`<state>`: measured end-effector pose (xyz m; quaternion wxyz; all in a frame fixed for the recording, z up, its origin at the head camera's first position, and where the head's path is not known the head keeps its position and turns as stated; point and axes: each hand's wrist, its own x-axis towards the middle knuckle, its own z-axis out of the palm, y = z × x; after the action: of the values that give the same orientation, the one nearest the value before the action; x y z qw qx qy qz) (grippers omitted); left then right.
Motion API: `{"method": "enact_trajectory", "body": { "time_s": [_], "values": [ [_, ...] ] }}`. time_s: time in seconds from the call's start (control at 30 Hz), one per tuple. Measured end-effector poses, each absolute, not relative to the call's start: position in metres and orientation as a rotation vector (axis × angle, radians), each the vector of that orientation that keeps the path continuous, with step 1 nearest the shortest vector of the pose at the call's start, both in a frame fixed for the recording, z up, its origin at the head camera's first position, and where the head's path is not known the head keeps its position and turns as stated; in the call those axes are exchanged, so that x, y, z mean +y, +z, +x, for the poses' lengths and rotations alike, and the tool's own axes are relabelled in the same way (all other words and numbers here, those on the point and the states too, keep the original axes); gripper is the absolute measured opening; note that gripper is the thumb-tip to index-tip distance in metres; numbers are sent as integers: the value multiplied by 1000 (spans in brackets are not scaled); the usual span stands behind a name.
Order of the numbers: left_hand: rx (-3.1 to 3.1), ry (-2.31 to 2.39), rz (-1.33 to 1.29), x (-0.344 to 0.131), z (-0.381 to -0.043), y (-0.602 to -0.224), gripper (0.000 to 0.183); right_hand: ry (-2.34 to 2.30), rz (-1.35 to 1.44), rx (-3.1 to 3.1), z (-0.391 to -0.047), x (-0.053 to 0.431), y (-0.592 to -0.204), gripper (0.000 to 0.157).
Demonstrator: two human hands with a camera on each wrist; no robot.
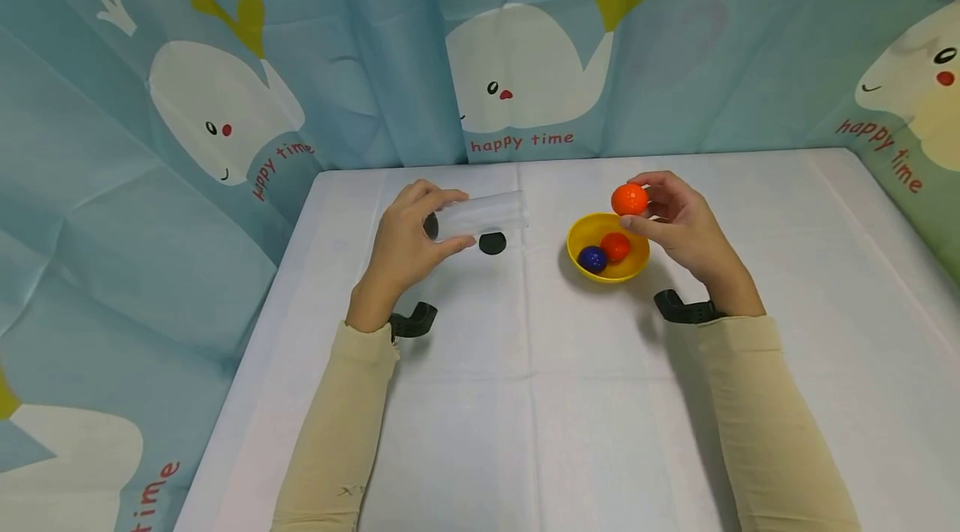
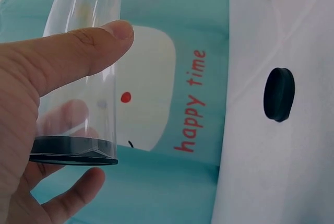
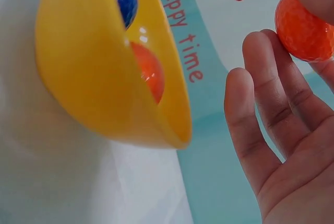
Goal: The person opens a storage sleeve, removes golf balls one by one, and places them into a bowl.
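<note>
My left hand [image 1: 408,236] grips a clear plastic tube [image 1: 487,213] near its black-capped end, thumb on one side and fingers on the other. The tube lies nearly level, its other end pointing right. Below it on the table is a loose black cap [image 1: 492,243], which the left wrist view also shows. My right hand [image 1: 678,223] pinches an orange dimpled ball [image 1: 629,200] between thumb and fingers, just above the far rim of a yellow bowl [image 1: 583,225]. Inside the bowl sit a dark blue ball [image 1: 592,258] and a red-orange ball [image 1: 616,247].
A white cloth covers the table [image 1: 465,432]. Behind it and along the left hangs a light blue curtain [image 1: 375,40] printed with white whales. Each wrist wears a black strap [image 1: 682,308].
</note>
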<state>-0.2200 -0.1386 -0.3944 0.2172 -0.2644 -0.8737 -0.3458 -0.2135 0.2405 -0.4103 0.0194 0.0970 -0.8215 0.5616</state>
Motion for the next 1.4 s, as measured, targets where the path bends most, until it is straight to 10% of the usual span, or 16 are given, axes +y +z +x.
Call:
{"method": "enact_trajectory", "body": {
  "time_s": [1.4],
  "values": [
    [-2437,-945,-741,-138,-220,-396,54,1701,233,-2809,-233,230,-455,51]
  ]
}}
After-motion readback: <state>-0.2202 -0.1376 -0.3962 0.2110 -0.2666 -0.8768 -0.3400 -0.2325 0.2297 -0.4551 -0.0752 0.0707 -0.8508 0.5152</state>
